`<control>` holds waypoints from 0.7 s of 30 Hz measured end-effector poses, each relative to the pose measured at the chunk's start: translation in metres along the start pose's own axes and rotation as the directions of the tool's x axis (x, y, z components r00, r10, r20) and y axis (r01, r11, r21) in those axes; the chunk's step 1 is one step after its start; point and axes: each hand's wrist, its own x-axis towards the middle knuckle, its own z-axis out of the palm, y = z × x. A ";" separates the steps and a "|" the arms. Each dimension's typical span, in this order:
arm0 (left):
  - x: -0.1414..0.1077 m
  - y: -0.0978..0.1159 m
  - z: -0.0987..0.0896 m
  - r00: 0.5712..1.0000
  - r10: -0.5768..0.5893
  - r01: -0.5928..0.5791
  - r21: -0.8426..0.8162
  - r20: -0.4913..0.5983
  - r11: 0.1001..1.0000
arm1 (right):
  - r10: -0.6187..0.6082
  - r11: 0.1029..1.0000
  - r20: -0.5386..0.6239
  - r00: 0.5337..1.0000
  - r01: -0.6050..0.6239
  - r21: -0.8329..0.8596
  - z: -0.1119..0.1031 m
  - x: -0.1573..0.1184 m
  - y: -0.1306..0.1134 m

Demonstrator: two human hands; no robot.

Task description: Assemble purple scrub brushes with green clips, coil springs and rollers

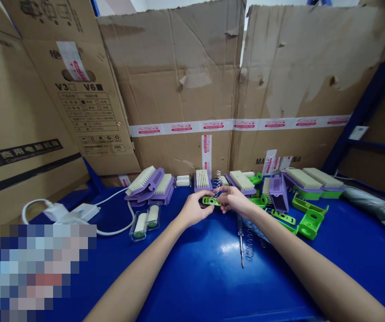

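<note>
My left hand pinches one end of a small green slotted plastic strip above the middle of the blue table. A thin metal coil spring stands upright from the strip. The fingers of my right hand close on the spring's lower end, beside the strip; their tips partly hide it. Beneath my right forearm lies a screwdriver with a metal shaft, and loose coil springs are next to it. Behind my hands sits a purple brush head with cream bristles.
Purple brush heads are stacked at the left, near clear-cased white rollers. Green plastic housings and more brushes lie at the right. A white power strip with cables is far left. Cardboard sheets wall the back.
</note>
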 end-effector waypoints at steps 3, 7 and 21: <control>0.000 0.002 -0.001 1.000 0.001 -0.001 0.014 -0.009 1.000 | 0.004 1.000 -0.003 1.000 -0.004 0.003 0.000 0.000 0.000; 0.002 0.003 -0.003 0.999 0.001 0.001 0.031 -0.040 1.000 | 0.000 1.000 -0.021 1.000 0.001 0.008 0.000 -0.002 -0.002; 0.002 0.015 -0.004 0.995 -0.071 0.069 0.022 0.063 0.997 | -0.002 0.999 0.038 0.999 0.004 -0.040 0.006 -0.004 -0.001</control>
